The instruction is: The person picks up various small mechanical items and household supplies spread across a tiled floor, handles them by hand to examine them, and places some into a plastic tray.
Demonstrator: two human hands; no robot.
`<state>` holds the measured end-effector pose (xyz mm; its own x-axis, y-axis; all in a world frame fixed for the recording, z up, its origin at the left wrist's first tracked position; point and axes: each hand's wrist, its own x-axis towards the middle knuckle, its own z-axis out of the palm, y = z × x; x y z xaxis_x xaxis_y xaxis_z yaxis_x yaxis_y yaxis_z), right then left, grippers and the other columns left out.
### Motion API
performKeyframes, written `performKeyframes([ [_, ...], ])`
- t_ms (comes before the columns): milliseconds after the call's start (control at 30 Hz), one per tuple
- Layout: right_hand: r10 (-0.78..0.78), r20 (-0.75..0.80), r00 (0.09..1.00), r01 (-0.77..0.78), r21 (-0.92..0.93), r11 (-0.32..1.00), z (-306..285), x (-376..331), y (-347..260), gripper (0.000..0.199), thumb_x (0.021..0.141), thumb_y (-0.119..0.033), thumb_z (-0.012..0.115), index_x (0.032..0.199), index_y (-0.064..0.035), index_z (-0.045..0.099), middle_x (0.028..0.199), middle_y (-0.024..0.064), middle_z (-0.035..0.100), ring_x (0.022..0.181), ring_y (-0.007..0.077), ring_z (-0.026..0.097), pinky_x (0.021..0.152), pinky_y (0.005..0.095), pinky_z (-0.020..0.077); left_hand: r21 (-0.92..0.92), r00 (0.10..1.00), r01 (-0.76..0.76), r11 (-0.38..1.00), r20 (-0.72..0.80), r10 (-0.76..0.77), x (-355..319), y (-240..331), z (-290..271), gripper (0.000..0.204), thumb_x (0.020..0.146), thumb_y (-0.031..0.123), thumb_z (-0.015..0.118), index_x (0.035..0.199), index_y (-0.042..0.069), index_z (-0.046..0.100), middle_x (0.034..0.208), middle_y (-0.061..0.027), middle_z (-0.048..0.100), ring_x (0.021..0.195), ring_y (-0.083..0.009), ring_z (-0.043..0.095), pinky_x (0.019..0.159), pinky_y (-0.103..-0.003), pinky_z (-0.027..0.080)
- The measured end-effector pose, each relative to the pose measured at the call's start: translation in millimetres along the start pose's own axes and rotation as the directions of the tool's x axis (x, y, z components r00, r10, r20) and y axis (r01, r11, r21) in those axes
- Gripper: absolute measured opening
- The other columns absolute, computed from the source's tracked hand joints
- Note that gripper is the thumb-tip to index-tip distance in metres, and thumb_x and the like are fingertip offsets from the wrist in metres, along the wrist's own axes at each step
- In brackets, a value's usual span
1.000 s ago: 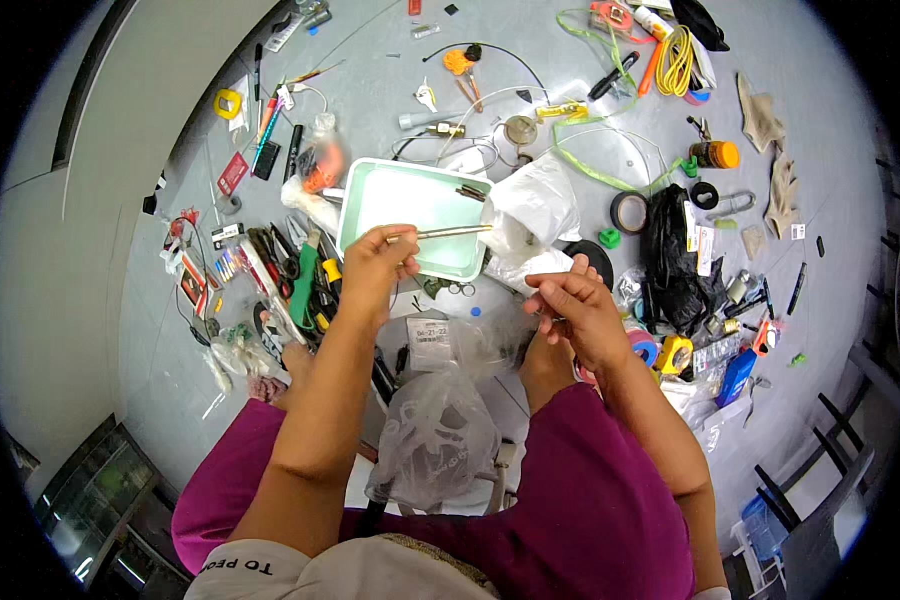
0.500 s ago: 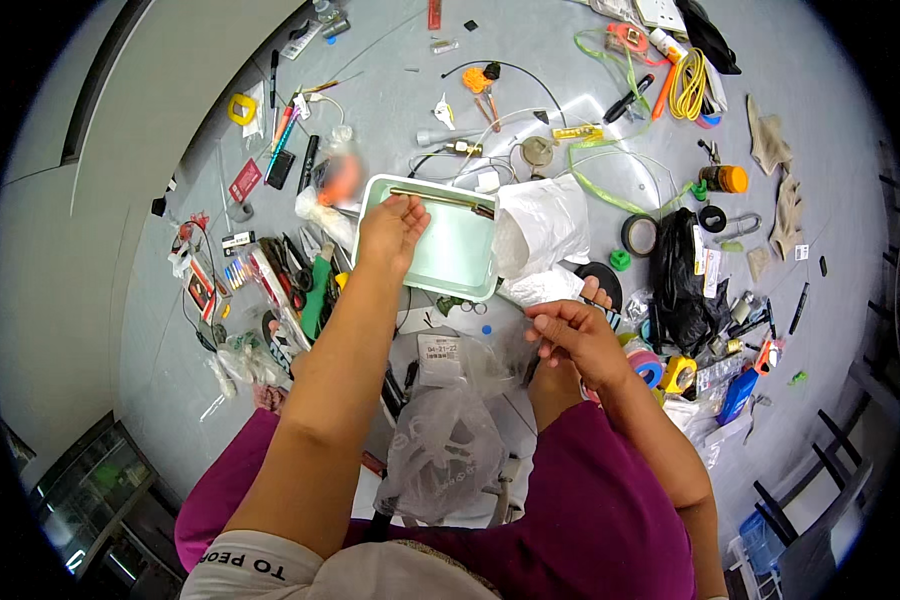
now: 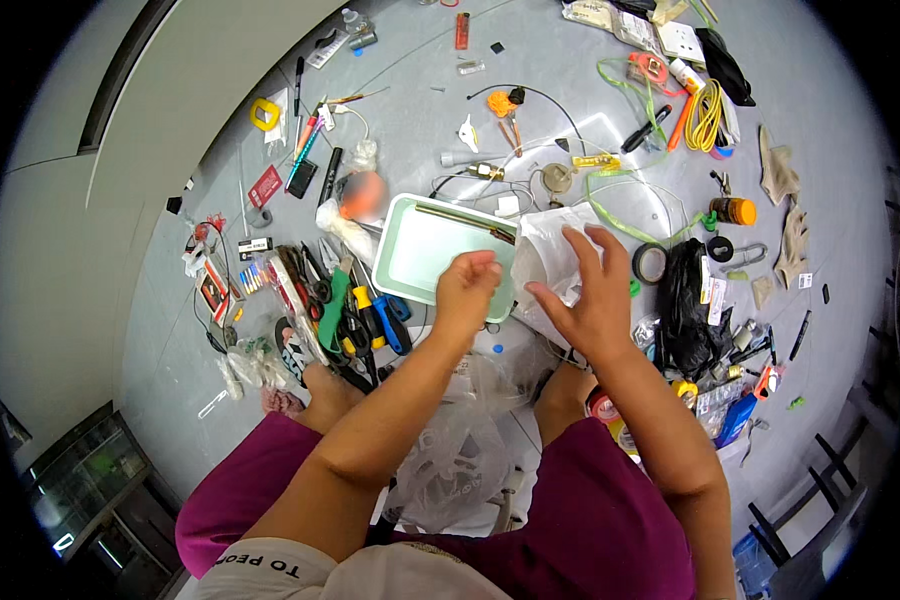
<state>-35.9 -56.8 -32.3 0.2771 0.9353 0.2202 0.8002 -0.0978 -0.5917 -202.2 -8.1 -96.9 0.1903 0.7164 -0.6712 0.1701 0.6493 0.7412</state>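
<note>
A pale green tray [image 3: 420,250] lies on the grey floor with a thin metal rod along its far edge. My left hand [image 3: 467,288] hovers over the tray's near right corner with its fingers curled; nothing shows in it. My right hand [image 3: 582,290] is spread open, fingers resting on a crumpled white plastic bag [image 3: 550,248] just right of the tray.
Pliers and cutters [image 3: 355,315] lie left of the tray. A black bag [image 3: 683,290], tape rolls, a yellow cord coil [image 3: 707,115] and small parts are scattered right and beyond. A clear plastic bag [image 3: 455,455] sits between my knees.
My left hand has drawn back from the tray's far side to its near corner. The rod now lies in the tray. My right hand rose from my lap to the white bag.
</note>
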Motion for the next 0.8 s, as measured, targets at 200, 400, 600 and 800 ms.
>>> performKeyframes([
  [200, 0.084, 0.212, 0.974, -0.104, 0.083, 0.991, 17.4, -7.4, 30.7, 0.036, 0.067, 0.0, 0.061, 0.103, -0.0042, 0.057, 0.093, 0.0149, 0.055, 0.078, 0.0306, 0.057, 0.067, 0.0376, 0.0478, 0.078, 0.986, -0.165, 0.983, 0.035, 0.163, 4.1, -0.7, 12.9, 0.019, 0.084, 0.006, 0.06, 0.102, -0.001, 0.059, 0.089, -0.0066, 0.063, 0.075, -0.0102, 0.057, 0.069, -0.024, 0.047],
  [400, 0.171, 0.224, 0.959, -0.219, 0.214, 0.952, 2.8, -15.1, 27.1, 0.027, 0.064, 0.0, 0.058, 0.09, -0.0037, 0.063, 0.085, 0.0144, 0.058, 0.079, 0.0329, 0.056, 0.071, 0.0397, 0.0479, 0.23, 0.919, -0.389, 0.892, 0.04, 0.391, 49.3, 32.8, 6.7, 0.02, 0.086, 0.009, 0.061, 0.102, -0.001, 0.058, 0.085, -0.0034, 0.061, 0.076, -0.0091, 0.057, 0.07, -0.023, 0.046],
  [600, 0.085, 0.305, 0.948, -0.183, 0.307, 0.934, -3.4, -7.3, 24.5, 0.025, 0.068, -0.012, 0.067, 0.092, -0.0041, 0.065, 0.089, 0.0148, 0.061, 0.084, 0.0319, 0.058, 0.074, 0.0391, 0.0481, 0.849, 0.735, -0.452, 0.275, 0.179, 0.654, 133.3, 81.2, 9.7, 0.025, 0.07, 0.009, 0.068, 0.095, 0.007, 0.064, 0.093, -0.0099, 0.063, 0.096, -0.0282, 0.055, 0.081, -0.04, 0.045],
  [800, 0.105, 0.35, 0.931, -0.219, 0.305, 0.927, -6.0, -6.7, 32.4, 0.029, 0.071, -0.022, 0.074, 0.092, -0.0038, 0.065, 0.09, 0.014, 0.062, 0.079, 0.0284, 0.061, 0.068, 0.0347, 0.0503, 0.963, 0.896, -0.271, 0.016, 0.246, 0.371, 164.3, 99.1, -0.2, 0.009, 0.074, 0.012, 0.061, 0.08, 0.012, 0.067, 0.086, -0.0106, 0.066, 0.084, -0.0283, 0.061, 0.075, -0.04, 0.047],
])
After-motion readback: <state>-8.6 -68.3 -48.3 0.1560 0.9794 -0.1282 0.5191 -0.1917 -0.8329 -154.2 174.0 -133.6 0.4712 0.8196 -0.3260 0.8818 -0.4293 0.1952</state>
